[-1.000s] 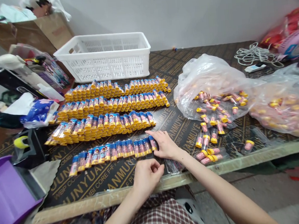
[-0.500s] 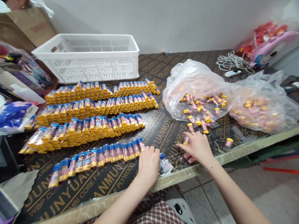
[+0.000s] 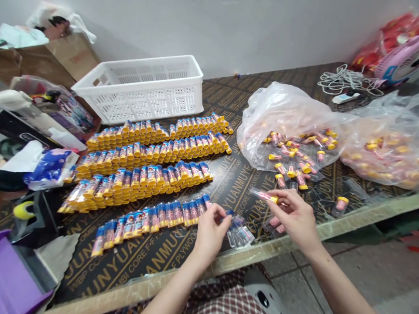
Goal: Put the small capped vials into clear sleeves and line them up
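My right hand (image 3: 296, 215) pinches a clear plastic tube (image 3: 263, 195) by its yellow-capped end, with pink contents inside and the clear end tilted up to the left. My left hand (image 3: 211, 229) is closed, thumb against fingers, on a small blue piece whose kind is unclear. Just beneath it lies a small pile of clear, blue-edged printed pieces (image 3: 240, 237). Left of that hand runs a front row of tubes with blue printed tops (image 3: 142, 223) and yellow bottoms. Loose pink tubes (image 3: 275, 223) lie partly hidden behind my right hand.
Stacked rows of blue-and-yellow tubes (image 3: 149, 181) stand before a white basket (image 3: 143, 97). Plastic bags (image 3: 285, 105) spill yellow-capped tubes at right; one tube (image 3: 340, 205) lies near the table edge. A pink fan (image 3: 401, 62), white cable (image 3: 345, 81) and purple tray (image 3: 12, 279) sit at the sides.
My right hand has picked a yellow-capped tube off the table and raised it toward the left. My left hand has closed at the blue-edged pile. The camera view has shifted left.
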### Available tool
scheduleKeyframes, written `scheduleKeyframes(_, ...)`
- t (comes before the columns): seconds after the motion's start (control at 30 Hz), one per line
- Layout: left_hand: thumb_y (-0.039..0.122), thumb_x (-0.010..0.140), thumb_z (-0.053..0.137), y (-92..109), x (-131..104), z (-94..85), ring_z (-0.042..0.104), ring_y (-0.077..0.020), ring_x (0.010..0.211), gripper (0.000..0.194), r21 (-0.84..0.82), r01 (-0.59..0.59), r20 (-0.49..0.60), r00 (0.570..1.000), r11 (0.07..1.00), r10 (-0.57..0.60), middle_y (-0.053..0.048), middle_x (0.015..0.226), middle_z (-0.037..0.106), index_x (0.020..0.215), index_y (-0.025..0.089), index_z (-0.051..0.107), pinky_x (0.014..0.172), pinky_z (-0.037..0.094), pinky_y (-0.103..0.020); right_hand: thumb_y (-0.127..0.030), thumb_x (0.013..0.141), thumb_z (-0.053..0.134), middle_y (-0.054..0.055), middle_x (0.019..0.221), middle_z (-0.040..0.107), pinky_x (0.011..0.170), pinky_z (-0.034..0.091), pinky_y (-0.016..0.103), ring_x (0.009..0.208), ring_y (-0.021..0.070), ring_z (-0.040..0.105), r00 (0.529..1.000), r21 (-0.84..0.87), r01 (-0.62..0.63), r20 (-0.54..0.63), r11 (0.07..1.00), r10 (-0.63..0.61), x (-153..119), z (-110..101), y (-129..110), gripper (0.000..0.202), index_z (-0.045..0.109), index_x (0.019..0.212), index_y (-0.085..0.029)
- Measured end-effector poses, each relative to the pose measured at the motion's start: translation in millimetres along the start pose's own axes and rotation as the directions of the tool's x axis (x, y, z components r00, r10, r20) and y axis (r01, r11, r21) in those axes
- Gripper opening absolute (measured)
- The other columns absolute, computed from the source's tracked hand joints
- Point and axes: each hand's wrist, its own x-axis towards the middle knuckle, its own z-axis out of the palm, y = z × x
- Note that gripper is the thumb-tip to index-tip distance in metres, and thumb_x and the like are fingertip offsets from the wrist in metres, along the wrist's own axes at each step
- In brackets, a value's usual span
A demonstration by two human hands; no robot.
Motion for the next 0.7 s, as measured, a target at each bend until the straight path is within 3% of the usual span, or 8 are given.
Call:
scheduleKeyframes(0.1, 0.026, 0.065, 0.071, 2.9, 7.8, -11.6, 0.05, -0.009, 0.048, 0.028, -0.438, 0.204, -0.033, 0.97, 0.875, -0.242, 0.008, 0.052, 0.053, 0.072, 0.02, 0.045, 0.054, 0.039, -0.021, -0.028, 0.082, 0.062, 0.005, 0.098, 0.06, 0.066, 0.056, 0.028, 0.08, 0.0156, 0.062, 1.0, 0.182, 0.026, -0.009, 0.983, -0.024, -13.4, 8.9, -23.6, 0.017, 0.065, 0.097, -0.021)
scheduleKeyframes(0.2, 0.019, 0.051, 0.081, 5.6, 14.2, -22.0, 0.056, -0.009, 0.051, 0.044, -0.643, 0.261, -0.02, 0.934, 0.72, -0.356, 0.005, 0.058, 0.063, 0.084, 0.018, 0.053, 0.057, 0.043, -0.021, -0.023, 0.083, 0.061, 0.005, 0.104, 0.057, 0.073, 0.057, 0.029, 0.088, 0.0154, 0.061, 0.996, 0.258, 0.079, 0.013, 0.963, -0.086, -24.8, 21.4, -36.3, 0.021, 0.066, 0.103, -0.025)
scheduleKeyframes(0.43, 0.024, 0.052, 0.084, 1.1, 19.3, -29.3, 0.061, -0.0087, 0.058, 0.029, -0.793, 0.277, 0.006, 0.894, 0.542, -0.448, -0.001, 0.07, 0.068, 0.07, 0.012, 0.066, 0.059, 0.05, -0.021, -0.018, 0.085, 0.057, 0.007, 0.106, 0.057, 0.077, 0.056, 0.034, 0.093, 0.0188, 0.059, 0.983, 0.225, 0.165, 0.047, 0.96, -0.18, -40.2, 36.5, -41.3, 0.028, 0.064, 0.11, -0.026)
scheduleKeyframes(0.7, 0.033, 0.046, 0.087, -0.5, 18.9, -31.2, 0.058, -0.0081, 0.055, 0.034, -0.808, 0.22, -0.073, 0.882, 0.546, -0.465, -0.001, 0.062, 0.067, 0.064, 0.011, 0.068, 0.057, 0.05, -0.02, -0.014, 0.084, 0.057, 0.006, 0.107, 0.059, 0.086, 0.052, 0.039, 0.096, 0.0199, 0.059, 0.974, 0.183, 0.206, 0.055, 0.961, -0.219, -44.9, 38.7, -40.4, 0.033, 0.063, 0.113, -0.029)
